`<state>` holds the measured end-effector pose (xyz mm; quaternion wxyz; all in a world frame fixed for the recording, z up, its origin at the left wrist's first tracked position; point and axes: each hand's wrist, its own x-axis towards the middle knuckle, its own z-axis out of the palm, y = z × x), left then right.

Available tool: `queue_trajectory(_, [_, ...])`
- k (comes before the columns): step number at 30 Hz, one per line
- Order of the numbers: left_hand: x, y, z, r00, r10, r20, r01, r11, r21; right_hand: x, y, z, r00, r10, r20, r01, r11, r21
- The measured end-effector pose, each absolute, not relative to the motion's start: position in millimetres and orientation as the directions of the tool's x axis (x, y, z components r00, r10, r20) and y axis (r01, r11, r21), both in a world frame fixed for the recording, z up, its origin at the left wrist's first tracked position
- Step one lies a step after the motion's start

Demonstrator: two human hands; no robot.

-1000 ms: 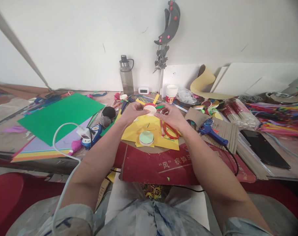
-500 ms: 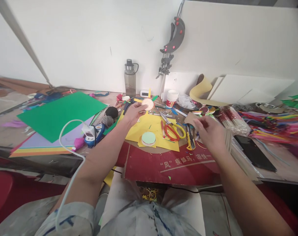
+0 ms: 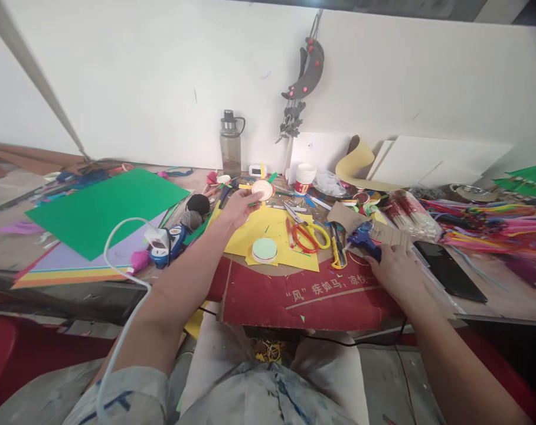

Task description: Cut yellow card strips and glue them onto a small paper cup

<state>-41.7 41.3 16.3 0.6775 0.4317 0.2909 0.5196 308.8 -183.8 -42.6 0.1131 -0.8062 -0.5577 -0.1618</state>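
My left hand [image 3: 242, 208] pinches a pale round disc [image 3: 262, 190] with yellow and green paper strips sticking out from its edge. Over on the right, my right hand [image 3: 396, 268] is closed around the handle end of a blue glue gun [image 3: 363, 235], which lies by a piece of brown cardboard [image 3: 344, 216]. Below the held disc, a second disc with a light green top [image 3: 264, 250] rests on yellow paper [image 3: 241, 236]. Between the hands lie scissors with red and yellow handles [image 3: 307, 235] and a yellow utility knife [image 3: 338, 251].
A water bottle [image 3: 231, 144] and a paper cup [image 3: 304, 179] stand at the back. Green paper [image 3: 108, 212] and a blue-and-white device with a cable [image 3: 167, 244] are on the left. A black phone [image 3: 449, 270] and bundled pipe cleaners [image 3: 480, 227] occupy the right.
My right hand has moved down and right, from the brown cardboard to the glue gun, now in sight. My left hand still holds the disc. The view has shifted slightly.
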Motion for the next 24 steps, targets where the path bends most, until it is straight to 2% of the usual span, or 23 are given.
queue_trajectory(3, [-40, 40, 16, 0.299, 0.952, 0.060, -0.445, 0.083, 0.891, 304, -181, -32, 0.381, 0.878, 0.290, 0.906, -0.417, 0.070])
queue_trajectory(5, [-39, 40, 14, 0.301, 0.949, 0.094, -0.419, 0.043, 0.907, 306, -177, -29, 0.364, 0.890, 0.276, 0.920, -0.390, 0.045])
queue_trajectory(7, [-38, 39, 12, 0.297, 0.939, 0.173, -0.360, -0.058, 0.931, 314, -172, -29, 0.320, 0.908, 0.271, 0.947, -0.318, -0.052])
queue_trajectory(9, [-37, 37, 10, 0.284, 0.918, 0.277, -0.270, -0.201, 0.942, 325, -167, -30, 0.256, 0.926, 0.279, 0.958, -0.203, -0.205])
queue_trajectory(12, [-37, 36, 7, 0.260, 0.852, 0.455, -0.101, -0.445, 0.890, 340, -165, -27, 0.191, 0.920, 0.341, 0.922, -0.048, -0.384])
queue_trajectory(14, [-38, 36, 6, 0.268, 0.749, 0.607, -0.010, -0.627, 0.779, 344, -168, -22, 0.211, 0.890, 0.404, 0.895, -0.010, -0.446])
queue_trajectory(18, [-42, 35, 4, 0.312, 0.425, 0.849, 0.134, -0.905, 0.404, 333, -176, -4, 0.491, 0.688, 0.535, 0.776, -0.066, -0.627])
queue_trajectory(21, [-45, 31, 5, 0.378, 0.190, 0.906, 0.216, -0.970, 0.114, 307, -179, 13, 0.589, 0.581, 0.561, 0.652, 0.069, -0.755])
queue_trajectory(24, [-47, 27, 9, 0.407, 0.051, 0.912, 0.217, -0.975, -0.042, 274, -173, 26, 0.575, 0.681, 0.453, 0.537, 0.104, -0.837])
